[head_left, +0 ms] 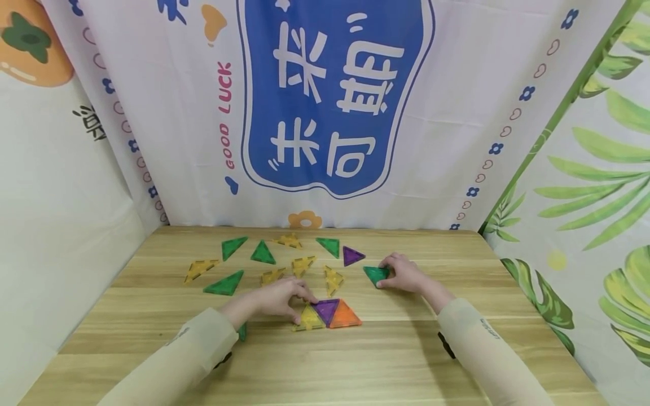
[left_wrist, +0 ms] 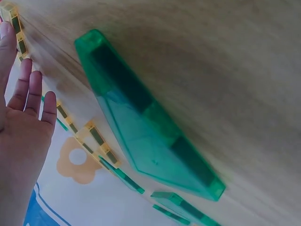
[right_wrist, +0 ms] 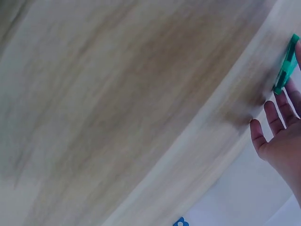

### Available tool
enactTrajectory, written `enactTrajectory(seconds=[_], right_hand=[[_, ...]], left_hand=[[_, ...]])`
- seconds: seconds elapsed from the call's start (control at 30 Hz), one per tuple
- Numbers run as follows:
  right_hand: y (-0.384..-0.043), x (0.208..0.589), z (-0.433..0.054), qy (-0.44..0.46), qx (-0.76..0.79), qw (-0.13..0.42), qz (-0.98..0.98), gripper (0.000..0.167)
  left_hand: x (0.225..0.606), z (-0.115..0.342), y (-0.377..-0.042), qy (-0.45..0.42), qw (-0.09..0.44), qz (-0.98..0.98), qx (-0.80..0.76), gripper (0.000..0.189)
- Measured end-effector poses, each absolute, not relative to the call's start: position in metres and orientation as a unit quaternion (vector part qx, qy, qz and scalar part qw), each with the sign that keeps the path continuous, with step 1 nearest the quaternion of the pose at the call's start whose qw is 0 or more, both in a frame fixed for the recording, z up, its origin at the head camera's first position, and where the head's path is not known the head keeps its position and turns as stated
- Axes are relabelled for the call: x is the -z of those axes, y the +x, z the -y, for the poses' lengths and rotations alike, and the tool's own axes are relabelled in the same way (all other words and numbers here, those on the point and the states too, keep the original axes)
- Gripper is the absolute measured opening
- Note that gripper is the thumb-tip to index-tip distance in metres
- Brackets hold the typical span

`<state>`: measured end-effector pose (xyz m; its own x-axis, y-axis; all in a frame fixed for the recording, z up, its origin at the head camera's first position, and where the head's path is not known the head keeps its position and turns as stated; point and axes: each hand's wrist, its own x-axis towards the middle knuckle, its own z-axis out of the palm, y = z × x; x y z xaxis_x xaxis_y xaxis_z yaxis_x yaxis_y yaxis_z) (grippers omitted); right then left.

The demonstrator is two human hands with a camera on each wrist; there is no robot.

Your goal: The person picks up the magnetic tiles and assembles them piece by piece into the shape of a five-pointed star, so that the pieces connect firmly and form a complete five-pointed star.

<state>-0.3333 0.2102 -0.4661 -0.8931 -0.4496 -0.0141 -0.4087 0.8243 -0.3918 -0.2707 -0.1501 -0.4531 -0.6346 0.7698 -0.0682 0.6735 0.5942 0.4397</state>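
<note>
On the table a yellow triangular magnetic tile, a purple triangular tile and an orange triangular tile lie edge to edge in a row. My left hand holds the yellow tile at the row's left end, thumb at its lower left corner and index fingertip near its top, beside the purple tile. Farther right, my right hand pinches a green triangular tile between thumb and fingers. The right wrist view shows that green tile edge-on at the fingertips.
Loose yellow tiles and green tiles are spread behind and left of the row. A loose purple tile lies near my right hand. One green tile, close in the left wrist view, is partly hidden by my left forearm from above.
</note>
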Motion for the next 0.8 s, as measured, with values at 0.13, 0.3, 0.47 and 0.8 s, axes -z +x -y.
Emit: enactTrajectory(seconds=[0.13, 0.3, 0.47, 0.8], right_hand=[[-0.334, 0.467, -0.211, -0.230, 0.244, 0.066, -0.940, 0.043], [-0.331, 0.467, -0.215, -0.244, 0.294, 0.095, -0.919, 0.026], [-0.327, 0.465, -0.217, -0.240, 0.344, 0.104, -0.902, 0.018], [-0.311, 0.455, -0.215, -0.210, 0.421, 0.179, -0.864, 0.019]], left_hand=[[0.454, 0.150, -0.272, 0.412, 0.122, -0.887, -0.171, 0.053], [0.453, 0.150, -0.270, 0.414, 0.121, -0.888, -0.159, 0.053], [0.452, 0.150, -0.269, 0.412, 0.122, -0.888, -0.162, 0.053], [0.455, 0.152, -0.271, 0.412, 0.122, -0.886, -0.171, 0.052]])
